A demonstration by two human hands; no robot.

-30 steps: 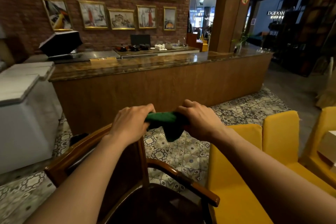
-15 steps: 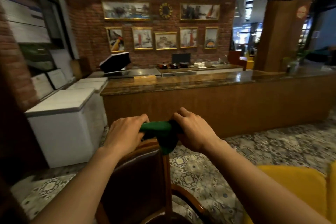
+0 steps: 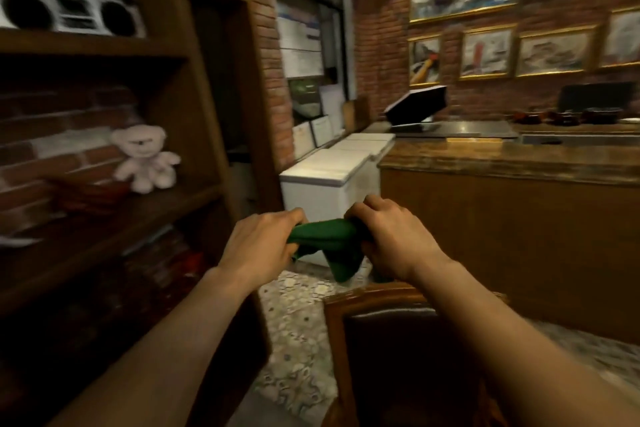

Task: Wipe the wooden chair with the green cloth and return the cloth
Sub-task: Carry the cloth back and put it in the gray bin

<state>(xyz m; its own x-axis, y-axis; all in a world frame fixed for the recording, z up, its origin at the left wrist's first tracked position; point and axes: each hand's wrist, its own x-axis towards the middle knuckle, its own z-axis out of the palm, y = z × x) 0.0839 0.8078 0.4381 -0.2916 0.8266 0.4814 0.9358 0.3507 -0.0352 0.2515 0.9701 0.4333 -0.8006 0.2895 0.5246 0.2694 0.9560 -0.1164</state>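
The left hand (image 3: 261, 246) and right hand (image 3: 394, 246) are both closed on the green cloth (image 3: 329, 246), bunched in mid-air above the wooden chair (image 3: 367, 302). Its hanging tail could snag the chair's top edge.

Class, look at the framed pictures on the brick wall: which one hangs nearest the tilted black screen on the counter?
The small framed picture at the left end of the lower row, showing a yellow and red shape. It hangs just above the black screen; the others sit further right or higher.
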